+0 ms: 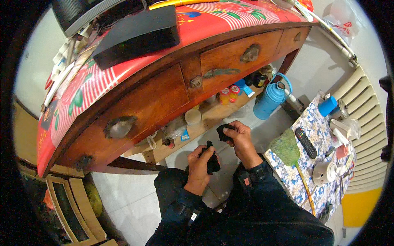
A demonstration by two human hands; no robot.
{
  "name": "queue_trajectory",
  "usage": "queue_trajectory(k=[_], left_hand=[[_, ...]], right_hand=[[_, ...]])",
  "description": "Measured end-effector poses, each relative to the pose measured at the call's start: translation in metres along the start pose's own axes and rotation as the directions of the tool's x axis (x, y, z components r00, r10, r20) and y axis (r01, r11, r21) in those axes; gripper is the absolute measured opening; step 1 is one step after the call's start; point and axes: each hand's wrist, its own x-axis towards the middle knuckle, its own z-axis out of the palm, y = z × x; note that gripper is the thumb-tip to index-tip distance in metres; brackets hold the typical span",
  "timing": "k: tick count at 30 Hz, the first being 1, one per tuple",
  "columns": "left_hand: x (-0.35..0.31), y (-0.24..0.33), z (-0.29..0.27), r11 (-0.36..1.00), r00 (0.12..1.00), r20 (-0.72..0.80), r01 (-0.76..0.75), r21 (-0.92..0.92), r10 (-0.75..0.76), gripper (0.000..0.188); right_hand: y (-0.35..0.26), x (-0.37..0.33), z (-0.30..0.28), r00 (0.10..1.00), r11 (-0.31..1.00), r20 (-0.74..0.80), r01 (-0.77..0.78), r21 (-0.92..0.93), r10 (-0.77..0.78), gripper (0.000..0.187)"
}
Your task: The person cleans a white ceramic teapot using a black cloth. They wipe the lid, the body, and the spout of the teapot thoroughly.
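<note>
- As the left hand pinches one black cloth bundle, the right hand pinches a black cloth wad.
- Both above floor tiles.
- Probably light, soft, limp; grip bunched edges.

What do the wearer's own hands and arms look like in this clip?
Both the left hand and right hand are ungloved. Long dark sleeves, left and right, reach the wrists. A small white patch shows near the left cuff, a reddish one near the right. No cables are visible.
</note>
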Motion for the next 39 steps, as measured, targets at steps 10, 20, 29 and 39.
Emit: queue_trajectory(k=[10,20,29,39], left_hand=[[0.017,-0.012,0.010,0.997,0.996,-0.050,0.078,0.007,-0.078,0.015],[0.004,-0.032,0.050,0.987,0.984,0.077,0.155,0.037,-0.158,0.022],[-0.037,-0.058,0.079,0.950,0.938,0.162,0.313,-0.010,-0.307,0.029],[-0.034,-0.071,0.082,0.976,0.945,0.255,0.216,-0.008,-0.207,0.035]], right_hand=[[0.008,-0.010,0.010,0.987,0.986,-0.047,0.151,-0.074,-0.155,0.015],[0.007,-0.047,-0.019,0.965,0.980,-0.171,0.196,-0.043,-0.201,0.012],[-0.002,-0.108,-0.061,0.949,0.978,-0.261,0.198,0.065,-0.175,0.009],[-0.010,-0.139,-0.095,0.961,0.929,-0.185,0.249,0.274,-0.203,0.012]])
